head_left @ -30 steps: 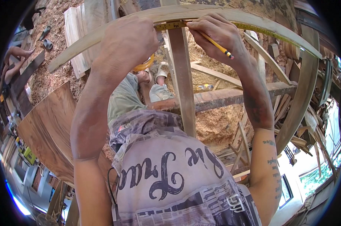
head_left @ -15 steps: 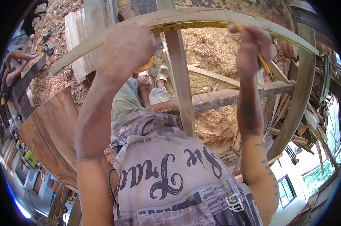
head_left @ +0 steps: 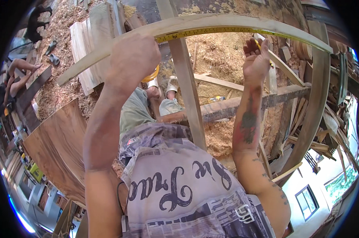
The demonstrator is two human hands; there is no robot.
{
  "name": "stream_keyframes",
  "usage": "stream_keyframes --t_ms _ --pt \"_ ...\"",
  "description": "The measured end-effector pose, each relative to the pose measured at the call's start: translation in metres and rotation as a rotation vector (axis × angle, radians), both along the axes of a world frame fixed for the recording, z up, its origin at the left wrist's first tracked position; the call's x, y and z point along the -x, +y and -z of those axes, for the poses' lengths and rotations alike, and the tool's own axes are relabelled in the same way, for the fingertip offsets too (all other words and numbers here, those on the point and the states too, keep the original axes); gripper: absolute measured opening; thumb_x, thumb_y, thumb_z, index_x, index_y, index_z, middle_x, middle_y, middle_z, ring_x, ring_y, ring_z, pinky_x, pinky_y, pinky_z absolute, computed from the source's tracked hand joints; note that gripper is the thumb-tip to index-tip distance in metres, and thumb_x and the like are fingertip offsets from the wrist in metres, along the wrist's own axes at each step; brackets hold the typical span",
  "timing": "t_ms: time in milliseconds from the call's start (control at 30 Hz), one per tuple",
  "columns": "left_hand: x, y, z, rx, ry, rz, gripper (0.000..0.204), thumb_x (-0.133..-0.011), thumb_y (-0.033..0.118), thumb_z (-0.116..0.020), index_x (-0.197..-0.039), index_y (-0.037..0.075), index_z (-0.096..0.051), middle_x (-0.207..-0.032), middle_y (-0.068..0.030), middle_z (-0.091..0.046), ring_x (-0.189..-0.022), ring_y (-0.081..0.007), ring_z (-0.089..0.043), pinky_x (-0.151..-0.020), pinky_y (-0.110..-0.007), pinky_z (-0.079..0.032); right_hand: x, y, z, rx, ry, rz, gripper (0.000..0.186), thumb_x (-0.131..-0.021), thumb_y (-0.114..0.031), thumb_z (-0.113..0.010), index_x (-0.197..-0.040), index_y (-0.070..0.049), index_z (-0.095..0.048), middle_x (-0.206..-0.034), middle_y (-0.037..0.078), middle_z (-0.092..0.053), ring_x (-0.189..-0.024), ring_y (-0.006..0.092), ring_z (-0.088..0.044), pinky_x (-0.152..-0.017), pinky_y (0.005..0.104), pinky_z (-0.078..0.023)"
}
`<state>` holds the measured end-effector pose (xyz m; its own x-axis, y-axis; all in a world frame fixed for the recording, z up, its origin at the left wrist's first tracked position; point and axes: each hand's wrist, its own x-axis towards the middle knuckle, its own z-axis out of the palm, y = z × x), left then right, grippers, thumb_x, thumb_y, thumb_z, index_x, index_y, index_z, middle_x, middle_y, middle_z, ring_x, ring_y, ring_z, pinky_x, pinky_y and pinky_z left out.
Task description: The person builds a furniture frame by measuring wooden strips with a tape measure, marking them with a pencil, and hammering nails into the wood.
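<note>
A long wooden board (head_left: pixel 211 20) crosses the far side of the scene, its edge looking curved in this view. Along its near edge runs the yellow blade of a tape measure (head_left: pixel 211 30). My left hand (head_left: pixel 134 55) is closed around the tape's case, at the board's near edge. Part of the round yellow case shows below the fist; the rest is hidden. Just short of the board, my right hand (head_left: pixel 255 63) is turned palm up, apart from the blade. A yellow pencil (head_left: pixel 271 64) is held in it, partly hidden by the thumb.
Wooden posts (head_left: pixel 185 87) and a crossbeam (head_left: pixel 243 104) form a frame beneath the board. Shavings (head_left: pixel 211 51) cover the floor. A wide wood panel (head_left: pixel 58 146) stands at the left, with scrap wood (head_left: pixel 334 127) piled right. Another person's legs (head_left: pixel 23 71) show far left.
My right hand has drawn back from the board and turned palm up, pencil still in it. My left hand keeps its hold on the tape measure; the view has shifted slightly.
</note>
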<state>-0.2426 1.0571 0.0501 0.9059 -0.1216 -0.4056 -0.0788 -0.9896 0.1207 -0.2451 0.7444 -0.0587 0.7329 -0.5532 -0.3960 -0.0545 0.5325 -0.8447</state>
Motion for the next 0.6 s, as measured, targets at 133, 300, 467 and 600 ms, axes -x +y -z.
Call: stream_keyframes --t_ms 133,300,467,600 --pt "0.001 0.0 0.001 0.006 -0.067 0.033 0.029 -0.089 0.019 -0.053 -0.081 0.001 -0.075 -0.079 -0.0206 -0.071 -0.076 -0.0363 -0.07 -0.074 -0.045 -0.056 -0.018 -0.007 -0.002 -0.019 -0.007 -0.078 0.029 -0.097 -0.03 -0.066 -0.111 -0.005 -0.06 -0.097 0.009 -0.068 -0.09 0.0207 -0.066 -0.078 0.0327 -0.052" --pt "0.0 0.0 0.0 0.001 -0.054 0.018 0.027 -0.086 0.017 -0.054 -0.081 0.001 -0.075 -0.079 -0.0219 -0.07 -0.076 -0.0357 -0.071 -0.074 -0.044 -0.056 -0.028 -0.007 -0.005 0.066 -0.062 -0.153 0.017 -0.098 -0.018 -0.064 -0.11 -0.006 -0.061 -0.095 0.007 -0.069 -0.087 0.0184 -0.067 -0.074 0.031 -0.053" --pt "-0.001 -0.001 -0.003 -0.005 -0.008 0.008 0.041 -0.097 0.028 -0.049 -0.082 -0.002 -0.073 -0.08 -0.0231 -0.069 -0.078 -0.0392 -0.068 -0.078 -0.047 -0.053 -0.029 -0.012 0.0 0.043 -0.064 -0.154 0.015 -0.098 -0.016 -0.064 -0.109 -0.006 -0.061 -0.093 0.006 -0.069 -0.085 0.0171 -0.068 -0.072 0.0299 -0.054" --pt "-0.001 0.0 0.002 -0.005 -0.019 0.022 0.041 -0.096 0.028 -0.05 -0.081 -0.002 -0.073 -0.079 -0.0231 -0.068 -0.077 -0.0395 -0.068 -0.078 -0.047 -0.053 -0.03 -0.014 0.001 0.044 -0.054 -0.158 0.015 -0.097 -0.015 -0.064 -0.108 -0.006 -0.061 -0.092 0.006 -0.068 -0.084 0.0165 -0.068 -0.07 0.029 -0.054"
